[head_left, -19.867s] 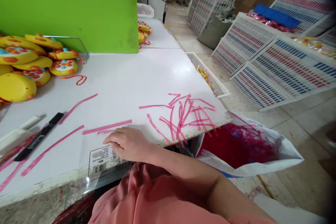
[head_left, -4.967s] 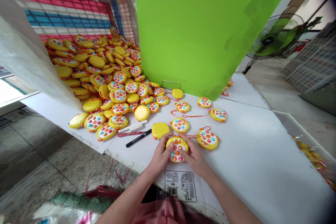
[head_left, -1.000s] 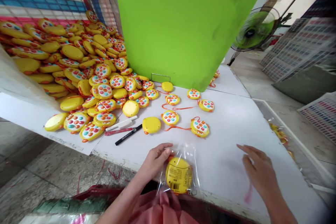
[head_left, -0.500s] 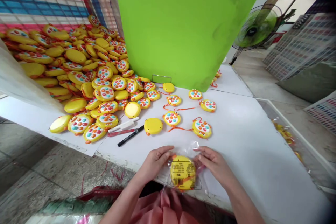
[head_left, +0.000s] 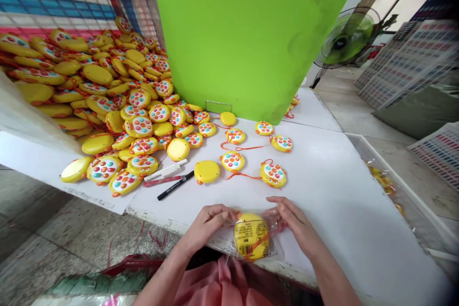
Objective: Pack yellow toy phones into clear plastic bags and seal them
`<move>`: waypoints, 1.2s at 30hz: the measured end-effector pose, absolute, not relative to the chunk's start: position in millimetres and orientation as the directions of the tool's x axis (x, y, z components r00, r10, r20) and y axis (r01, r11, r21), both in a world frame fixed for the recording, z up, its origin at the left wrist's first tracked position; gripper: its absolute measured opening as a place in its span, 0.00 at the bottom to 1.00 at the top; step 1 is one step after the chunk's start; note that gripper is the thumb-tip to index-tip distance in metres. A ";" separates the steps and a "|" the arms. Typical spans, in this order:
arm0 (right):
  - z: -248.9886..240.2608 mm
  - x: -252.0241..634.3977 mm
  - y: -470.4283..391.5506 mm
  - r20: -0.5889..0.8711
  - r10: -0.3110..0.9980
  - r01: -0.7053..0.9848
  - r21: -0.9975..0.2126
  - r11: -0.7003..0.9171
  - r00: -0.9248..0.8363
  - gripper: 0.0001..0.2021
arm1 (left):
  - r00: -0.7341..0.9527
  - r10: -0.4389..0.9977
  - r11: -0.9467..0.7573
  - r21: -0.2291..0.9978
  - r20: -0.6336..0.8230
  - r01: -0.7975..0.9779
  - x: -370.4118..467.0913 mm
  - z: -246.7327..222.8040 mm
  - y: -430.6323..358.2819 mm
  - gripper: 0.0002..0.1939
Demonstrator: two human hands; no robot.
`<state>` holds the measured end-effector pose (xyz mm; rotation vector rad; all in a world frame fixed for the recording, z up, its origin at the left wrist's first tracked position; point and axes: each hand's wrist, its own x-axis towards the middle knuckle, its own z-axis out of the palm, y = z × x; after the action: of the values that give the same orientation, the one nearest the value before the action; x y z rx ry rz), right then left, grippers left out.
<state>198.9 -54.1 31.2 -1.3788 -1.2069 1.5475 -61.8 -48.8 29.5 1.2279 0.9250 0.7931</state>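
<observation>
A yellow toy (head_left: 251, 235) lies inside a clear plastic bag (head_left: 278, 247) with printed text and a barcode, at the table's front edge. My left hand (head_left: 211, 224) pinches the bag's upper left corner beside the toy. At the upper right, my right hand (head_left: 292, 222) has its fingers closed on gathered film of the same bag. Beyond the hands lie loose yellow toys with coloured buttons and orange cords, among them one showing its plain back (head_left: 207, 172) and one face up (head_left: 273, 174).
A large pile of yellow toys (head_left: 96, 74) fills the left side. A black marker (head_left: 175, 185), a red pen (head_left: 163, 181) and a white pen (head_left: 167, 170) lie near it. A green board (head_left: 244, 38) stands behind. At right are a fan (head_left: 339, 43) and a clear-lined box (head_left: 387, 186).
The loose upper edge of the bag has come down over the toy's top. My right hand now bunches the film at the right corner. The view has shifted slightly.
</observation>
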 end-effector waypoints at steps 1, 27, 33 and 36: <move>31.7 196.1 -54.7 -0.294 0.938 0.100 -0.955 -0.279 -0.185 0.20 | 0.418 0.895 0.179 0.984 -0.157 -0.016 -60.8 27.7 -49.1 0.16; 12.7 210.3 32.7 0.146 0.989 0.797 -0.592 0.119 -0.039 0.35 | 0.321 0.930 0.190 0.982 -0.178 -0.006 -55.2 12.1 -50.9 0.18; 15.4 160.8 15.2 -0.085 0.951 0.088 -0.994 -0.061 -0.299 0.22 | 0.251 0.967 0.016 0.997 -0.034 0.070 -39.8 16.1 -42.5 0.31; 14.8 145.7 -3.9 -0.141 0.892 -0.160 -0.960 -0.229 -0.431 0.21 | 0.236 0.972 0.004 1.000 0.003 -0.029 -30.6 18.4 -35.4 0.44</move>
<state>145.7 -3.9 14.8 -0.9521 -1.2500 1.7593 -30.6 -35.4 18.4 1.2912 1.0118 1.0455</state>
